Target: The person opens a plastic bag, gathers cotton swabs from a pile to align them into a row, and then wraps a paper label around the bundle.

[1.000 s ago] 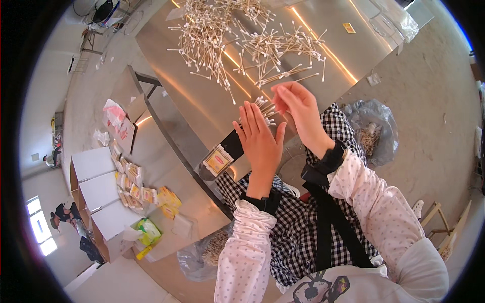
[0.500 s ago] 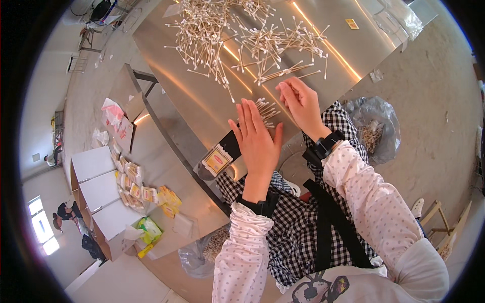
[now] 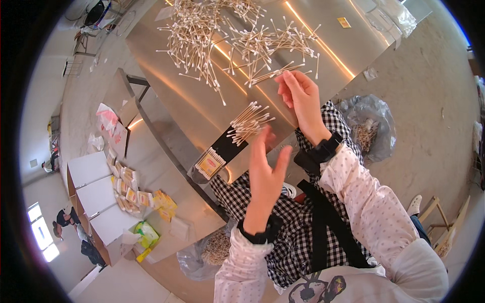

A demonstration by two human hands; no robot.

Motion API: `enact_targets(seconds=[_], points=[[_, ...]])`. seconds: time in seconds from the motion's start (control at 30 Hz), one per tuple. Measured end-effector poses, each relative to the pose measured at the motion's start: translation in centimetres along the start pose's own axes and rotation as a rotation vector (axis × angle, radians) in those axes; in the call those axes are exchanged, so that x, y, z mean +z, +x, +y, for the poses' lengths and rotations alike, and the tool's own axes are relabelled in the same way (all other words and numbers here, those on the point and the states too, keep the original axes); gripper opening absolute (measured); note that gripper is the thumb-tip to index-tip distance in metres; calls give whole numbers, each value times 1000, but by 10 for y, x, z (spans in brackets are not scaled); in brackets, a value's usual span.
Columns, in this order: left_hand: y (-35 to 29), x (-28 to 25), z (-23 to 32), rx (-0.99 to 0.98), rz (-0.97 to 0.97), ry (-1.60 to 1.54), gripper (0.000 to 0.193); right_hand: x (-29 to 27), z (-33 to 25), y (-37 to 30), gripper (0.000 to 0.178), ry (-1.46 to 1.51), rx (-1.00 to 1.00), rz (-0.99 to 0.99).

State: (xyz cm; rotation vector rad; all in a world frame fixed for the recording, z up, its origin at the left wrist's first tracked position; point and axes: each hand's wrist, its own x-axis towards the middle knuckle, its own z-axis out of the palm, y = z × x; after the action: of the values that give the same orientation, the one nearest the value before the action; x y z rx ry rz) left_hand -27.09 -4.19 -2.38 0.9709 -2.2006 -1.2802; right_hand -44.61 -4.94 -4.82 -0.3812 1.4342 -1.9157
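A loose bundle of cotton swabs (image 3: 247, 123) lies across the upper end of a black strip (image 3: 227, 145) at the table's near edge. At the strip's lower end sits a pack of cotton swabs with a yellow label (image 3: 209, 165), inside a clear plastic bag. My left hand (image 3: 263, 174) hovers just right of the bundle, blurred at the fingertips, thumb spread and holding nothing. With fingers curled together, my right hand (image 3: 304, 103) is at the near side of the heap of loose cotton swabs (image 3: 194, 43). Whatever its fingertips may hold is hidden.
The metal table (image 3: 166, 76) carries a small yellow packet (image 3: 344, 22) on its far right. To the left, a lower table holds several packed swab bundles (image 3: 132, 194) and white boxes (image 3: 104, 197). A clear bag of swabs (image 3: 371, 129) stands on the floor at right.
My left hand has drawn back off the bundle toward me, uncovering it and the black strip. My right hand has moved slightly up to the heap's near swabs. The whole view has shifted a little.
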Motion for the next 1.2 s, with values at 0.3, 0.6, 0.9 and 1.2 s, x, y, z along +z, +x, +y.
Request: enact_targets(seconds=[0.3, 0.6, 0.9, 1.2], points=[[-56, -2, 48, -663, -235, -858, 32, 37, -67, -29, 28, 202, -122, -74], [-44, -23, 69, -170, -268, -376, 30, 44, -98, -54, 23, -259, -458, -229], [-55, -34, 91, -1, -246, -299, 48, 34, -135, -73, 36, 280, -759, -134], [-54, -27, 117, 215, -88, -179, 52, 6, -181, -71, 25, 608, -566, -262]])
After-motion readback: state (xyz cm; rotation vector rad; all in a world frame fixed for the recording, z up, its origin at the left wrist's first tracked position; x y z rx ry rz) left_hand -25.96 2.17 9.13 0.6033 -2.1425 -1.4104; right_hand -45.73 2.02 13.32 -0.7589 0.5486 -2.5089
